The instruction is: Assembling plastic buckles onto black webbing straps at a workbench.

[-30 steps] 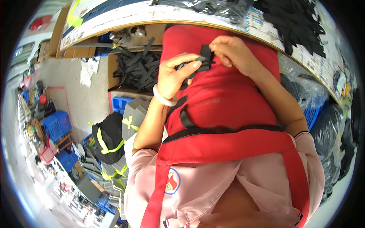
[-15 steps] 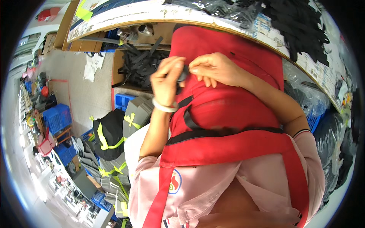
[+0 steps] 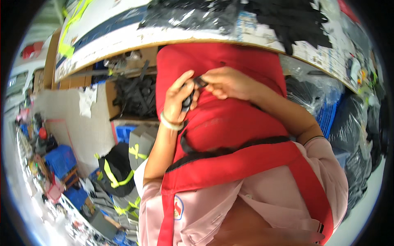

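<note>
My left hand, with a white band round its wrist, is closed around a small black strip-like piece above my lap. Between finger and thumb, my right hand pinches the upper end of that dark piece, close to the left fingertips. Its exact kind is too small and blurred to make out. Beneath both hands lies my red apron, trimmed with black.
Ahead runs a white worktable edge bearing a pile of black strips and clear plastic bags. A cardboard box of black strips stands left. Tied grey bundles, a blue crate and bagged goods flank me.
The view has shifted, so the table sits lower in it. My right hand now pinches the black piece's upper end, and more of the piece shows in my left hand.
</note>
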`<move>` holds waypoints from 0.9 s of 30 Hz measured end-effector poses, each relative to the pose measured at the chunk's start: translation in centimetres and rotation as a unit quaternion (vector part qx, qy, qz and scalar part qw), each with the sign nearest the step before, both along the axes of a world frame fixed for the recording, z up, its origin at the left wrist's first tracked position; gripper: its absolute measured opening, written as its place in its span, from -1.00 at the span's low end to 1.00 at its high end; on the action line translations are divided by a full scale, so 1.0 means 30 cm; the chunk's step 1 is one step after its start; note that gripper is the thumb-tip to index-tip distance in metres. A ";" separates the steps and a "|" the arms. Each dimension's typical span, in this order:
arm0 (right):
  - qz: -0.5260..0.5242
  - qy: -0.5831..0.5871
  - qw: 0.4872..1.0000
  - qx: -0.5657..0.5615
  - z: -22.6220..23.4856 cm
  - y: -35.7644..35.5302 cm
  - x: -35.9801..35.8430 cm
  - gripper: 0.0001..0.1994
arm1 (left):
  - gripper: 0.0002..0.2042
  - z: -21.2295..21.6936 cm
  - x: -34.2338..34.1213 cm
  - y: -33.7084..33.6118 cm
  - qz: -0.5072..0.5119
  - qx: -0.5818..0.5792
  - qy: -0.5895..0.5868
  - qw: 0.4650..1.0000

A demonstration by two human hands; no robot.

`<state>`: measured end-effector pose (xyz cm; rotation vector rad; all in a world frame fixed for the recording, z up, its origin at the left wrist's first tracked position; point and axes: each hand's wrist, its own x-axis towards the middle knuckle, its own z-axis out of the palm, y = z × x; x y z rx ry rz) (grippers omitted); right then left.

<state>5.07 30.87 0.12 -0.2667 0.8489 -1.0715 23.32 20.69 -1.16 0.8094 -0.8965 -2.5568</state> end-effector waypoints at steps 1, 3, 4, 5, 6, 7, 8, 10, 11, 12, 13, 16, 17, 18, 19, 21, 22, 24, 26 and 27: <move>-0.008 -0.031 0.999 -0.002 -0.036 0.009 0.001 -0.71 | -0.67 -0.007 0.000 0.005 -0.047 -0.035 0.014 0.998; -0.011 -0.053 0.998 -0.031 -0.042 0.017 0.011 -0.69 | -0.76 0.035 -0.038 0.025 -0.052 -0.179 -0.063 0.980; 0.005 -0.021 0.999 -0.027 -0.046 0.012 0.016 -0.68 | -0.80 0.034 -0.051 0.019 -0.022 -0.233 -0.059 0.970; 0.021 0.010 0.999 -0.022 -0.047 0.018 0.012 -0.66 | -0.85 0.032 -0.067 0.014 0.009 -0.284 -0.054 0.957; 0.013 0.076 0.997 -0.025 -0.043 0.039 0.006 -0.69 | -0.89 0.026 -0.084 0.010 -0.003 -0.289 -0.054 0.956; 0.004 0.083 0.996 -0.022 -0.022 0.050 -0.015 -0.69 | -0.89 0.014 -0.089 0.002 -0.010 -0.288 -0.045 0.957; -0.041 0.295 0.953 -0.063 0.019 0.060 -0.045 -0.72 | -0.90 0.007 -0.087 -0.004 -0.032 -0.229 -0.040 0.972; -0.149 0.649 0.734 -0.132 0.050 0.094 -0.139 -0.80 | -0.89 0.023 -0.092 -0.004 -0.068 -0.144 -0.038 0.987; -0.165 0.699 0.690 -0.085 0.103 0.119 -0.190 -0.80 | -0.89 0.021 -0.083 0.000 -0.069 -0.142 -0.036 0.987; -0.241 0.706 0.661 -0.083 0.136 0.146 -0.232 -0.83 | -0.88 0.015 -0.069 0.000 -0.068 -0.154 -0.061 0.984; -0.291 0.713 0.634 -0.074 0.133 0.190 -0.302 -0.84 | -0.88 0.015 -0.064 0.000 -0.074 -0.167 -0.083 0.980; -0.288 0.793 0.533 -0.059 0.179 0.288 -0.436 -0.76 | -0.87 0.003 -0.050 0.003 -0.081 -0.184 -0.097 0.975; -0.253 0.844 0.471 -0.049 0.190 0.316 -0.469 -0.73 | -0.87 0.006 -0.050 0.008 -0.082 -0.180 -0.101 0.975; -0.253 0.844 0.471 -0.048 0.171 0.342 -0.503 -0.73 | -0.87 0.005 -0.055 0.011 -0.085 -0.173 -0.098 0.976; -0.238 0.830 0.503 -0.023 0.133 0.373 -0.540 -0.73 | -0.87 0.009 -0.070 0.013 -0.090 -0.174 -0.096 0.976; -0.225 0.814 0.536 0.004 0.061 0.388 -0.588 -0.73 | -0.87 0.014 -0.092 0.015 -0.116 -0.177 -0.092 0.973; -0.290 0.784 0.549 -0.024 0.043 0.375 -0.597 -0.75 | -0.86 0.012 -0.095 0.016 -0.123 -0.176 -0.082 0.973; -0.347 0.814 0.455 -0.099 0.038 0.381 -0.608 -0.81 | -0.86 0.037 -0.109 0.016 -0.130 -0.195 -0.090 0.968; -0.339 0.845 0.381 -0.158 0.155 0.328 -0.550 -0.84 | -0.86 0.071 -0.109 0.022 -0.120 -0.202 -0.116 0.965; -0.331 0.871 0.294 -0.211 0.221 0.303 -0.499 -0.87 | -0.86 0.075 -0.113 0.024 -0.114 -0.203 -0.127 0.964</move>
